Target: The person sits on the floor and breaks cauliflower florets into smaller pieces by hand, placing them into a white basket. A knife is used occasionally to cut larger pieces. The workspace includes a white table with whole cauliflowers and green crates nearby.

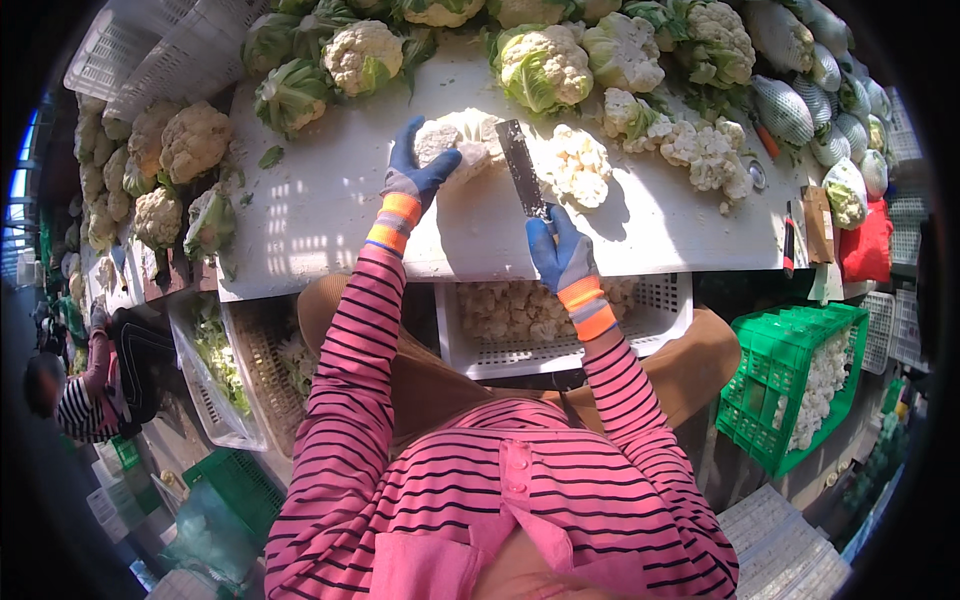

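Observation:
My left hand [421,166], in a blue and grey glove with an orange cuff, grips a trimmed cauliflower head [474,142] with its cut side showing, over the white table [337,187]. The fingers and thumb spread around its left side. In my right hand [559,247], gloved alike, is the handle of a knife with a broad dark blade [521,169]. The blade points away from me, at the right side of the cauliflower, and bears white crumbs. Just right of the blade lies a cut cauliflower piece [577,165]. Whether the blade touches either is unclear.
Leafy cauliflowers [544,67] line the far side; net-wrapped ones [784,109] lie at far right. Loose florets [701,154] and a red-and-black-handled tool [789,244] are on the right. A white crate [487,367] of florets stands below the edge, a green crate [757,375] right. A co-worker [90,390] sits left.

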Available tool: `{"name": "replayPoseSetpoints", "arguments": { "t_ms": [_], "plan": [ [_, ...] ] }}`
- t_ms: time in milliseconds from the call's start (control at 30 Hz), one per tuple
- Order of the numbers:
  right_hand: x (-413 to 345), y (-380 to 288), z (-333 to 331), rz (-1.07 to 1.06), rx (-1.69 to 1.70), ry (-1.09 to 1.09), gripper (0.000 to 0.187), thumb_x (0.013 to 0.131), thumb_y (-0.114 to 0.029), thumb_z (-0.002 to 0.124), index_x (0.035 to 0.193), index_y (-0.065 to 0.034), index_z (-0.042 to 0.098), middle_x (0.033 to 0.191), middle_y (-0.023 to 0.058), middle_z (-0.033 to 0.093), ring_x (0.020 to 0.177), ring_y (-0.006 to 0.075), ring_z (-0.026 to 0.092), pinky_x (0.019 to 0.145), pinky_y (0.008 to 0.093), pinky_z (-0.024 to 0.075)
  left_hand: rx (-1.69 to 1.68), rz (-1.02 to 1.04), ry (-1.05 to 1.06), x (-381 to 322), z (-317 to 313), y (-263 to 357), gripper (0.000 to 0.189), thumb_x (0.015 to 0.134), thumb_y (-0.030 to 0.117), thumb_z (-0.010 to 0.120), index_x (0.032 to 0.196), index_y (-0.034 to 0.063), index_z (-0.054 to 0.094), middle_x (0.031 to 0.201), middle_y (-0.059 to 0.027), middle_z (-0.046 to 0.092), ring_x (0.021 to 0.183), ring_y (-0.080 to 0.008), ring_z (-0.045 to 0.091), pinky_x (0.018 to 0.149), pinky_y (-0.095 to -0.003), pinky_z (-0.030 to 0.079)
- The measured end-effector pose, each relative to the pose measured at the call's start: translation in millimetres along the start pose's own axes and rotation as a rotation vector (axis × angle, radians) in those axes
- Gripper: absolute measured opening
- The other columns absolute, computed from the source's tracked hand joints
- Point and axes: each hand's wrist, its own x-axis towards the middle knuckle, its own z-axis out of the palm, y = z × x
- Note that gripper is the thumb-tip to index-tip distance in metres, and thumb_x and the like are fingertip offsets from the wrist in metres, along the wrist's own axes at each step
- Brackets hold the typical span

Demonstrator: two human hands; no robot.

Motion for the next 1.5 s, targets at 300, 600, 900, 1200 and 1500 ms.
{"name": "replayPoseSetpoints", "arguments": {
  "t_ms": [300, 600, 900, 1200, 1500],
  "plan": [
    [23, -24, 11, -0.053, -0.21, -0.051, 0.039, 0.096, -0.039, 0.055, 0.117, -0.0059, 0.059, 0.076, 0.0161, 0.065, 0.069, 0.0283, 0.063, 0.071, 0.0414, 0.0502, 0.673, 0.159, 0.169, 16, -11, -9, 0.087, 0.073, 0.036, 0.085, 0.14, -0.0001, 0.043, 0.134, -0.0205, 0.051, 0.121, -0.0286, 0.054, 0.104, -0.0391, 0.045],
    [65, -25, 37, 0.152, -0.033, -0.213, 0.038, 0.097, -0.038, 0.053, 0.115, -0.0054, 0.054, 0.062, 0.0069, 0.054, 0.046, 0.017, 0.052, 0.046, 0.0343, 0.0461, 0.199, -0.004, -0.051, 18, -17, -8, 0.076, 0.078, 0.022, 0.083, 0.139, 0.0023, 0.041, 0.128, -0.0137, 0.056, 0.115, -0.0234, 0.057, 0.102, -0.0359, 0.046],
    [87, -21, 61, 0.429, 0.452, -0.223, 0.033, 0.092, -0.035, 0.057, 0.108, -0.0068, 0.051, 0.059, 0.0019, 0.043, 0.041, 0.0134, 0.043, 0.035, 0.0345, 0.0392, 0.215, -0.226, -0.288, 32, -64, 27, 0.066, 0.089, 0.022, 0.074, 0.146, 0.0079, 0.043, 0.129, -0.0089, 0.058, 0.116, -0.0184, 0.057, 0.103, -0.0331, 0.043],
    [30, 24, 29, 0.174, 0.206, -0.086, 0.038, 0.091, -0.036, 0.059, 0.112, -0.0044, 0.06, 0.066, 0.0059, 0.057, 0.057, 0.014, 0.055, 0.054, 0.0333, 0.0485, 0.678, 0.453, 0.099, 25, -30, -24, 0.063, 0.074, 0.015, 0.07, 0.135, 0.0083, 0.054, 0.134, -0.0185, 0.052, 0.128, -0.0371, 0.049, 0.111, -0.0415, 0.038],
    [34, 7, 60, 0.081, -0.003, -0.048, 0.041, 0.094, -0.043, 0.055, 0.116, -0.0085, 0.058, 0.09, 0.0188, 0.069, 0.081, 0.0377, 0.066, 0.077, 0.0465, 0.0502, 0.711, 0.088, 0.306, 54, -6, -9, 0.068, 0.074, 0.048, 0.079, 0.123, 0.0042, 0.062, 0.123, -0.0192, 0.061, 0.116, -0.0356, 0.057, 0.102, -0.043, 0.044]
  ]
}}
